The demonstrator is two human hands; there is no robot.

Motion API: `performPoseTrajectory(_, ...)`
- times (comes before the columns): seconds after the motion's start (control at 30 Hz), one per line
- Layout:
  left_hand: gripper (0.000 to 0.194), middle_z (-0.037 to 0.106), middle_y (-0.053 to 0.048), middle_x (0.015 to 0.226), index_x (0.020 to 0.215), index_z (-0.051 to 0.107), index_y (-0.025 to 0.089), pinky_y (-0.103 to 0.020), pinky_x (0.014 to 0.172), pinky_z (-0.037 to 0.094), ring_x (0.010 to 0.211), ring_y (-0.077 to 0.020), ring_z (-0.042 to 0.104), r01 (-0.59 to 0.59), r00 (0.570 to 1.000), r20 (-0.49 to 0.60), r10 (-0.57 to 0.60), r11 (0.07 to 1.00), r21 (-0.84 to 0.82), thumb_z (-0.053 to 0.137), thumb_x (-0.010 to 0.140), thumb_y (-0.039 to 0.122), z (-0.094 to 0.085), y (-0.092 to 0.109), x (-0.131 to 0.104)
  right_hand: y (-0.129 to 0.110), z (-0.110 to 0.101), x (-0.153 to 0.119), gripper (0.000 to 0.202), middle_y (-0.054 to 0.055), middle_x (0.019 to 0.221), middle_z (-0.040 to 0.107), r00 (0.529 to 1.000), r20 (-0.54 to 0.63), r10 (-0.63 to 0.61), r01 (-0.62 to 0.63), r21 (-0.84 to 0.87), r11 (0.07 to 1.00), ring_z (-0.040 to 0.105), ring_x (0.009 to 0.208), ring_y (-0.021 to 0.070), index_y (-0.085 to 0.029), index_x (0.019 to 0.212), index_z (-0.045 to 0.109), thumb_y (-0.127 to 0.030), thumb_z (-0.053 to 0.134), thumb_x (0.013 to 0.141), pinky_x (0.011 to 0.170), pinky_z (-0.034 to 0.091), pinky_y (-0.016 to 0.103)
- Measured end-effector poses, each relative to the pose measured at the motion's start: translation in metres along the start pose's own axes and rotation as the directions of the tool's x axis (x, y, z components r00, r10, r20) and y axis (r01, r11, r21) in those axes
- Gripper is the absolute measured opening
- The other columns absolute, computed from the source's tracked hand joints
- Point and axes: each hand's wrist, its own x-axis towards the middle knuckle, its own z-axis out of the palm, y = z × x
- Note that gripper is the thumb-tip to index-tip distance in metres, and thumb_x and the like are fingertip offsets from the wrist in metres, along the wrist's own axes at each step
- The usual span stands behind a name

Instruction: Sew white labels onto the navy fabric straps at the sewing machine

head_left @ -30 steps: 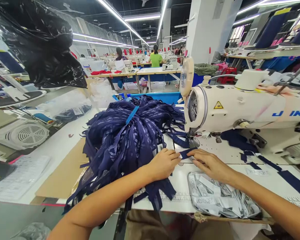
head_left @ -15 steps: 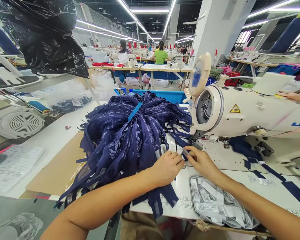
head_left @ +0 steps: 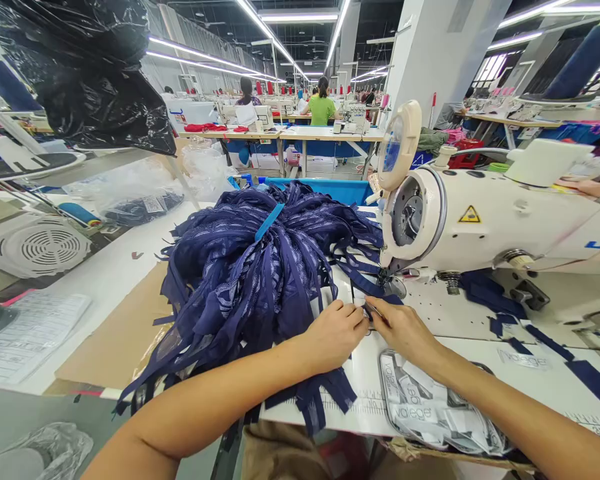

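Note:
My left hand (head_left: 337, 335) is closed in a pinch in front of the sewing machine's needle area. Opposite it, my right hand (head_left: 404, 331) is closed too, its fingertips almost touching the left ones. Between them is the end of a navy fabric strip (head_left: 391, 300), largely covered by my fingers. Whether a small label lies in the pinch I cannot make out. Left of the hands lies a large bundle of navy lace-trimmed pieces (head_left: 240, 267), bound by a blue tie (head_left: 269, 223). The white sewing machine (head_left: 485, 220) stands just beyond my right hand.
A clear tray of printed white labels (head_left: 420, 413) sits under my right forearm. Navy scraps (head_left: 593, 387) lie at the right. Cardboard (head_left: 115, 333) and a paper sheet (head_left: 35, 333) are at left. A black plastic bag (head_left: 95, 80) hangs upper left. People sit at machines farther back.
My right fingers have closed in toward the left fingertips, and the small grey piece seen in them before is now hidden. The navy strip shows more above my right hand. My left hand has barely moved.

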Motion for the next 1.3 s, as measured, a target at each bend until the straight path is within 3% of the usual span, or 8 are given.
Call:
performPoseTrajectory(0.37, 0.023, 0.056, -0.013, 0.101, 0.101, 0.051, 0.008, -0.034, 0.071, 0.038, 0.093, -0.0218, 0.05, -0.001, 1.0, 0.023, 0.0, 0.999, 0.037, 0.043, 0.082, 0.016, -0.003, 0.003, 0.0, -0.003, -0.007, -0.008, 0.037, 0.007, 0.078, 0.07, 0.998, 0.055, -0.014, 0.017, -0.049, 0.999, 0.064, 0.062, 0.0198, -0.016, 0.107, 0.06, -0.018, 0.035, 0.079, 0.058, 0.047, 0.029)
performPoseTrajectory(0.57, 0.022, 0.057, -0.012, 0.1, 0.101, 0.052, 0.007, -0.034, 0.07, 0.038, 0.091, -0.0213, 0.051, 0.003, 0.999, 0.031, -0.005, 0.999, 0.049, 0.042, 0.082, 0.016, -0.003, 0.003, 0.0, -0.003, -0.011, -0.007, 0.038, 0.008, 0.076, 0.069, 0.996, 0.085, -0.01, 0.007, 0.026, 1.0, 0.063, 0.064, 0.0201, -0.014, 0.103, 0.061, -0.019, 0.035, 0.077, 0.061, 0.047, 0.029)
performPoseTrajectory(0.73, 0.023, 0.056, -0.014, 0.103, 0.101, 0.051, 0.007, -0.034, 0.07, 0.038, 0.092, -0.0221, 0.051, -0.018, 0.999, 0.028, 0.016, 0.997, 0.069, 0.043, 0.081, 0.015, -0.003, 0.003, 0.0, -0.003, -0.014, -0.009, 0.039, 0.004, 0.061, 0.065, 0.995, 0.094, 0.021, -0.03, 0.093, 0.995, 0.059, 0.055, 0.018, -0.012, 0.102, 0.062, -0.021, 0.035, 0.077, 0.057, 0.045, 0.028)
performPoseTrajectory(1.03, 0.025, 0.057, -0.014, 0.104, 0.103, 0.052, 0.007, -0.034, 0.071, 0.037, 0.094, -0.0216, 0.051, -0.02, 1.0, 0.021, 0.018, 0.996, 0.085, 0.041, 0.082, 0.014, -0.004, 0.003, 0.0, -0.006, -0.02, -0.014, 0.043, 0.003, 0.053, 0.057, 0.995, 0.097, -0.014, 0.003, 0.111, 0.994, 0.052, 0.048, 0.0161, -0.009, 0.104, 0.062, -0.021, 0.031, 0.076, 0.054, 0.042, 0.028)
performPoseTrajectory(1.17, 0.026, 0.057, -0.014, 0.103, 0.104, 0.052, 0.006, -0.033, 0.071, 0.038, 0.092, -0.0216, 0.051, -0.029, 0.999, 0.016, 0.028, 0.997, 0.076, 0.04, 0.082, 0.013, -0.004, 0.002, 0.0, 0.001, -0.02, -0.011, 0.04, -0.002, 0.048, 0.049, 0.987, 0.156, 0.045, -0.084, 0.253, 0.964, 0.045, 0.045, 0.0129, -0.01, 0.099, 0.064, -0.024, 0.035, 0.075, 0.051, 0.039, 0.026)
performPoseTrajectory(1.3, 0.026, 0.057, -0.013, 0.104, 0.105, 0.052, 0.007, -0.033, 0.072, 0.038, 0.093, -0.0219, 0.051, -0.027, 1.0, 0.01, 0.026, 0.998, 0.058, 0.04, 0.083, 0.014, -0.002, 0.001, -0.001, 0.021, -0.02, -0.015, 0.04, -0.007, 0.044, 0.034, 0.969, 0.173, 0.176, -0.236, 0.446, 0.864, 0.033, 0.041, 0.0098, -0.012, 0.099, 0.063, -0.034, 0.041, 0.073, 0.045, 0.034, 0.024)
